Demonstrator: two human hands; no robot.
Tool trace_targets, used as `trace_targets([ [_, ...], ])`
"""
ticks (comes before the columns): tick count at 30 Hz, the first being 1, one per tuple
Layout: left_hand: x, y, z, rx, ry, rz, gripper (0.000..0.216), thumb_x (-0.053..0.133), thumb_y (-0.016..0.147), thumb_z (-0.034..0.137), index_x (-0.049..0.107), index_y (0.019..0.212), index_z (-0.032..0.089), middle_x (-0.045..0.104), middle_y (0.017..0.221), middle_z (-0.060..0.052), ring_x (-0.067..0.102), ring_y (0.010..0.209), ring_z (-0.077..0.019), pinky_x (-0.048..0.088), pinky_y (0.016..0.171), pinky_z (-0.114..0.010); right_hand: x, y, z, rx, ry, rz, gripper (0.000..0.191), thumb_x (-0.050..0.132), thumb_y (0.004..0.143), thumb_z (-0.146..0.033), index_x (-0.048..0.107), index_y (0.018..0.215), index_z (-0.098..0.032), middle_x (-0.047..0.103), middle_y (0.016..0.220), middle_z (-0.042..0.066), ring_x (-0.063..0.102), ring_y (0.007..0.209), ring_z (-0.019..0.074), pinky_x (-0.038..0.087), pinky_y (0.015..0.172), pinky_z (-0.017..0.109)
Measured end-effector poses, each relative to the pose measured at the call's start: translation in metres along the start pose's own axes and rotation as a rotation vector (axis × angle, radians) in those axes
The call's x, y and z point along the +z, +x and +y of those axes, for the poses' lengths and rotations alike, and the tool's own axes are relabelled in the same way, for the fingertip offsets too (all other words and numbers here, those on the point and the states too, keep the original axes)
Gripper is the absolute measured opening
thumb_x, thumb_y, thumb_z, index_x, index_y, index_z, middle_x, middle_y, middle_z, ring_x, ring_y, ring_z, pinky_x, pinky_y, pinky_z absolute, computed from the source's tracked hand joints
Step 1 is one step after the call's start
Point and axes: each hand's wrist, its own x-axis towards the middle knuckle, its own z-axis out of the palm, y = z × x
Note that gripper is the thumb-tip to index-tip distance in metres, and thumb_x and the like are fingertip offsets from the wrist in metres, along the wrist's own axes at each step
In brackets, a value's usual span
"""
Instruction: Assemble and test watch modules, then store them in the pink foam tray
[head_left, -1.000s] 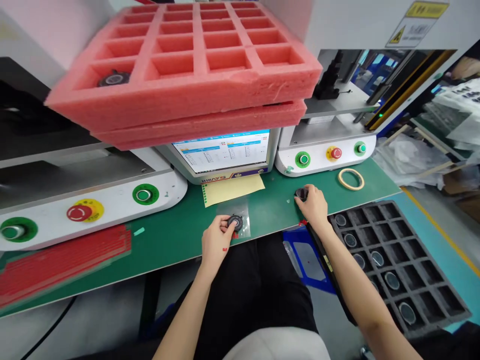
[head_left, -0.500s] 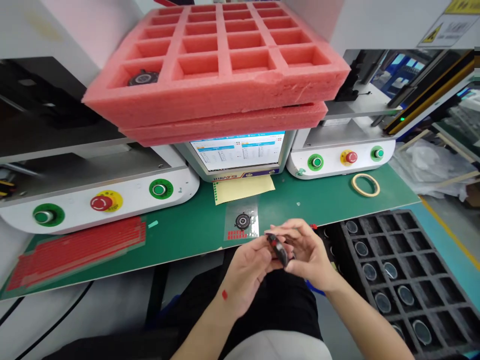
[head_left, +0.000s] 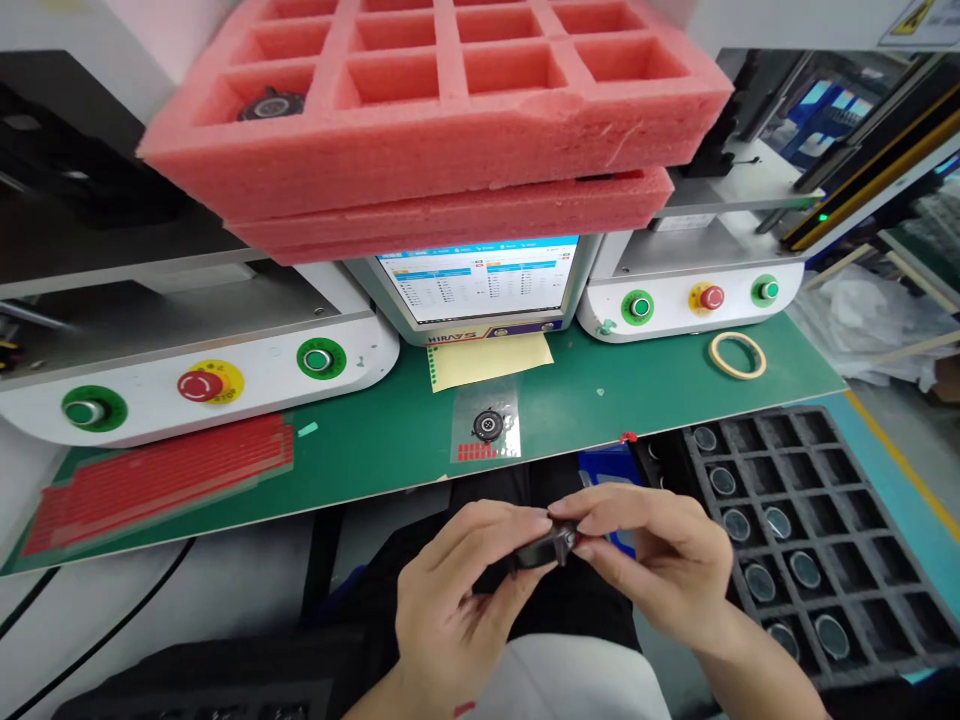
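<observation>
Between both hands, above my lap, is a small black round part (head_left: 538, 552), seen nearly edge-on. My left hand (head_left: 469, 580) grips its left side between fingers and thumb. The fingertips of my right hand (head_left: 652, 550) pinch at its right edge, where a little red shows. What exactly the right fingertips hold there is partly hidden. A similar black round part (head_left: 488, 425) lies on a clear sheet (head_left: 508, 445) with small red tabs, on the green table (head_left: 390, 430) ahead. A red piece (head_left: 465, 709) sticks to my left wrist.
Pink foam trays (head_left: 450, 150) are stacked over a screen (head_left: 480, 285), one pocket holding a black part (head_left: 271, 104). Machines with buttons flank it. Red strips (head_left: 165, 480) lie left, a tape roll (head_left: 737, 356) right. A black tray (head_left: 832, 530) with round lensed pieces stands low right.
The hands have come down closer to my body, and the black part has turned from tilted to nearly level. My right fingers have moved to its edge. The camera view has shifted slightly.
</observation>
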Motion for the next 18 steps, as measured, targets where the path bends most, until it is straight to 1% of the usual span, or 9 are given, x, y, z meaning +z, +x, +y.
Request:
trace_targets([
  [4, -0.008, 0.002, 0.005, 0.096, 0.094, -0.05, 0.038, 0.066, 0.078, -0.003, 0.068, 0.11, 0.018, 0.071, 0.096, -0.005, 0.07, 0.089, -0.0178, 0.062, 0.073, -0.025, -0.005, 0.002, -0.004, -0.029, -0.06, -0.045, 0.025, 0.067, 0.08, 0.0, 0.067, 0.098, -0.017, 0.076, 0.099, 0.007, 0.074, 0.089, 0.0171, 0.062, 0.078, 0.026],
  [7, -0.013, 0.004, 0.007, 0.15, 0.165, -0.096, 0.037, 0.065, 0.08, -0.002, 0.067, 0.112, 0.016, 0.071, 0.098, -0.006, 0.069, 0.092, -0.0174, 0.061, 0.078, -0.025, -0.009, 0.004, -0.005, -0.039, -0.062, -0.092, 0.021, 0.067, 0.081, -0.001, 0.066, 0.096, -0.016, 0.076, 0.096, 0.008, 0.073, 0.09, 0.0171, 0.061, 0.079, 0.026],
  [11, -0.015, 0.003, 0.007, 0.153, 0.186, -0.153, 0.031, 0.06, 0.086, 0.002, 0.067, 0.113, 0.017, 0.071, 0.1, -0.006, 0.068, 0.094, -0.0158, 0.06, 0.079, -0.024, -0.016, 0.008, -0.004, -0.023, -0.018, -0.234, 0.014, 0.067, 0.084, -0.005, 0.064, 0.093, -0.016, 0.074, 0.093, 0.008, 0.071, 0.089, 0.016, 0.06, 0.077, 0.028],
  [13, -0.015, 0.003, 0.007, 0.147, 0.175, -0.162, 0.029, 0.06, 0.087, 0.003, 0.066, 0.112, 0.016, 0.071, 0.1, -0.006, 0.068, 0.094, -0.0152, 0.06, 0.079, -0.024, -0.017, 0.009, -0.002, -0.024, 0.0, -0.273, 0.012, 0.066, 0.085, -0.006, 0.064, 0.092, -0.016, 0.073, 0.093, 0.008, 0.07, 0.089, 0.0159, 0.06, 0.076, 0.028],
  [15, -0.014, 0.002, 0.006, 0.146, 0.174, -0.149, 0.03, 0.061, 0.086, 0.002, 0.066, 0.112, 0.016, 0.07, 0.1, -0.006, 0.068, 0.094, -0.0152, 0.06, 0.08, -0.024, -0.015, 0.007, -0.001, -0.038, 0.016, -0.259, 0.012, 0.066, 0.085, -0.006, 0.063, 0.092, -0.015, 0.072, 0.093, 0.008, 0.07, 0.09, 0.0165, 0.06, 0.076, 0.029],
  [18, -0.014, 0.002, 0.006, 0.145, 0.167, -0.12, 0.034, 0.063, 0.083, 0.0, 0.066, 0.112, 0.016, 0.07, 0.101, -0.006, 0.068, 0.094, -0.0162, 0.06, 0.079, -0.025, -0.009, 0.004, 0.002, -0.067, 0.036, -0.139, 0.022, 0.066, 0.083, -0.003, 0.063, 0.101, -0.015, 0.073, 0.094, 0.01, 0.071, 0.091, 0.0183, 0.062, 0.077, 0.031],
])
